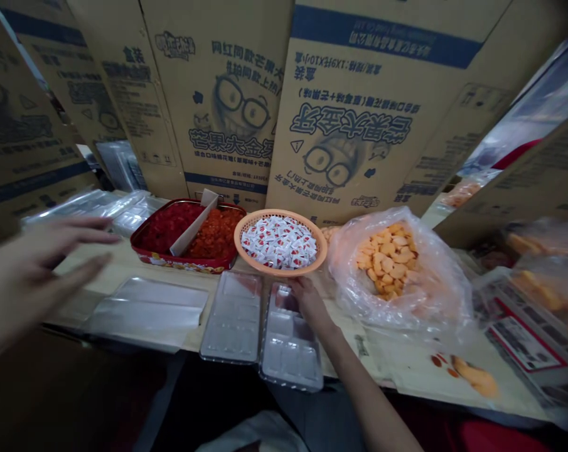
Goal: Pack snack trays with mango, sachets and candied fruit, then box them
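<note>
My left hand (34, 263) hovers at the left with its fingers stretched out and apart, holding nothing, above a stack of clear plastic lids (147, 304). My right hand (307, 298) reaches forward to the near rim of an orange basket (246, 226) full of small white sachets. Its fingertips lie under the rim, over the far end of a clear compartment tray (288, 345), and are partly hidden. A second clear tray (234, 317) lies just to the left of it.
A red tin (180, 260) with red and orange dried fruit and a cardboard divider stands left of the basket. A clear bag of yellow pieces (396, 263) sits to the right. Printed cartons (340, 113) wall the back. Filled packs (538, 301) lie at the right.
</note>
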Demonstrator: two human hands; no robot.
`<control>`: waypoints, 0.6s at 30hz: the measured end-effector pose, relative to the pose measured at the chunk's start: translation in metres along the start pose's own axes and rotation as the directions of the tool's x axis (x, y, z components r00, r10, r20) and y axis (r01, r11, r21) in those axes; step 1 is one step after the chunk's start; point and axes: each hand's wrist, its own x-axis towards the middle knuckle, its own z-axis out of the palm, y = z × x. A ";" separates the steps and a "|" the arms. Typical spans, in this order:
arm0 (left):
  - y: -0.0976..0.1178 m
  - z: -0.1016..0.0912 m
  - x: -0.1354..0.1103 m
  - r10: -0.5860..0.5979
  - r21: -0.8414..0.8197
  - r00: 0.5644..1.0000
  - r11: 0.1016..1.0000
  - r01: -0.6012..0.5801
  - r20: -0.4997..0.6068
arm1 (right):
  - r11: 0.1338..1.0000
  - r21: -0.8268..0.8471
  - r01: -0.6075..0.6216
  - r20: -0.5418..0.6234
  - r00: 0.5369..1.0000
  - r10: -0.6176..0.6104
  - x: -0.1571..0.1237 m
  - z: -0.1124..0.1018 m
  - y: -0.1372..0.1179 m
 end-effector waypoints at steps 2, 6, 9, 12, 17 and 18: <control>0.020 0.032 -0.020 0.185 0.143 0.972 0.968 -0.206 0.148 | 1.000 0.025 0.016 0.005 1.000 -0.016 0.001 0.003 0.000; 0.038 0.153 -0.070 0.347 0.141 0.708 0.835 -0.532 0.615 | 1.000 0.012 -0.005 -0.062 0.998 0.005 -0.001 0.004 0.001; 0.029 0.230 -0.099 0.412 0.094 0.549 0.733 -0.674 0.728 | 1.000 0.000 0.015 -0.132 0.991 -0.015 -0.003 0.007 0.004; 0.016 0.264 -0.112 0.394 0.137 0.554 0.713 -0.688 0.733 | 0.999 -0.002 0.050 -0.188 0.981 -0.050 -0.004 0.012 0.008; 0.012 0.263 -0.114 0.387 0.130 0.564 0.731 -0.670 0.729 | 0.997 -0.045 0.060 -0.201 0.977 -0.068 -0.004 0.011 0.007; 0.013 0.261 -0.114 0.391 0.130 0.569 0.732 -0.669 0.724 | 0.996 -0.062 0.069 -0.190 0.979 -0.079 -0.003 0.009 0.005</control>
